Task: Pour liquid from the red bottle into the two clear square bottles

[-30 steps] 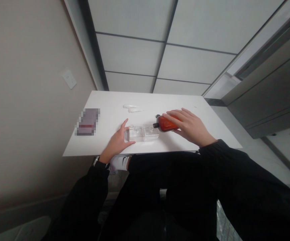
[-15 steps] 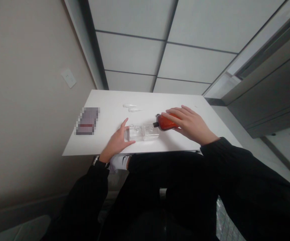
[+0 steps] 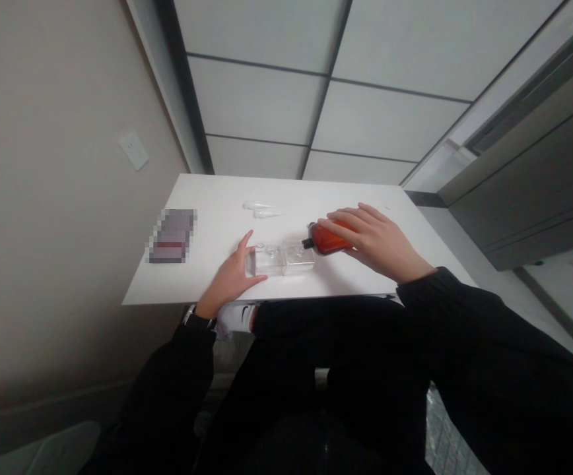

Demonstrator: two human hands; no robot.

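A clear plastic box (image 3: 286,258) stands on the white table (image 3: 207,277). My left hand (image 3: 230,278) grips its left end between thumb and fingers. My right hand (image 3: 375,241) is wrapped round an orange-red bottle (image 3: 329,239) that is tipped on its side. The bottle's dark neck (image 3: 308,243) points left and sits right at the box's upper right corner. Whether anything flows out I cannot make out.
Two small clear dropper-like pieces (image 3: 259,210) lie farther back on the table. A dark flat item with a red stripe (image 3: 171,235) rests at the left edge. A wall runs along the left, and my dark-clothed legs (image 3: 326,343) fill the space below the table.
The whole view has drifted slightly. The bottle and my right hand sit a little higher, with the neck a touch closer over the box. My left hand has stayed on the box.
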